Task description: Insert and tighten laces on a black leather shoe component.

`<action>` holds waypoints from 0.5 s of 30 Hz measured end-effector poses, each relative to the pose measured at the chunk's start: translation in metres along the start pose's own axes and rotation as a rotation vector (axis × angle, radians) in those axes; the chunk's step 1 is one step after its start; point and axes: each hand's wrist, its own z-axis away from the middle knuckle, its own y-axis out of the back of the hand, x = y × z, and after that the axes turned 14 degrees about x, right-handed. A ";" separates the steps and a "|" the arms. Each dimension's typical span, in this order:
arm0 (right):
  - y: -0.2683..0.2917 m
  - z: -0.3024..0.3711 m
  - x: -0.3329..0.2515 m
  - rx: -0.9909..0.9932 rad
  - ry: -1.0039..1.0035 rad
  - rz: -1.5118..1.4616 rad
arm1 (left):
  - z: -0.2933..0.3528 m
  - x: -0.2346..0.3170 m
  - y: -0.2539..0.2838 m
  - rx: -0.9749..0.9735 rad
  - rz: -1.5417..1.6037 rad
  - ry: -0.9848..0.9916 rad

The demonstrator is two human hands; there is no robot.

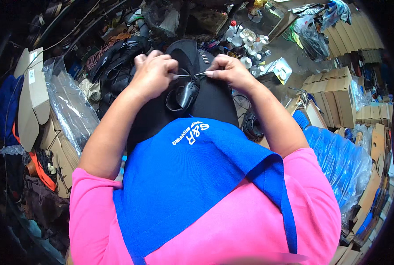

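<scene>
Shoe [186, 98], black, is being supported at far edge of lap [215, 104]; thread [184, 76] is being gripped taut, seemingly for stitch-tightening, by fingers of left hand [154, 74] and right hand [233, 73]; even pull is apparently being required next.

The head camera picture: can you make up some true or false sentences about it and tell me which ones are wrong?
1. The apron is blue. True.
2. The sleeves are green. False: they are pink.
3. The left hand and right hand pinch a thin strand. True.
4. The shoe by the hands is yellow. False: it is black.
5. White bottles are in the picture's upper half. True.
</scene>
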 end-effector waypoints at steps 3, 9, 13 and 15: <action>-0.001 0.006 0.021 0.008 0.051 -0.064 | 0.010 0.000 0.002 -0.036 0.052 0.050; 0.011 0.036 0.026 0.141 0.155 0.200 | 0.003 0.008 0.000 -0.181 0.103 0.156; 0.021 0.051 0.028 0.096 0.029 0.116 | -0.002 0.012 -0.003 -0.210 0.202 0.163; 0.027 0.056 0.014 0.087 -0.020 0.070 | -0.004 0.014 -0.003 -0.201 0.223 0.124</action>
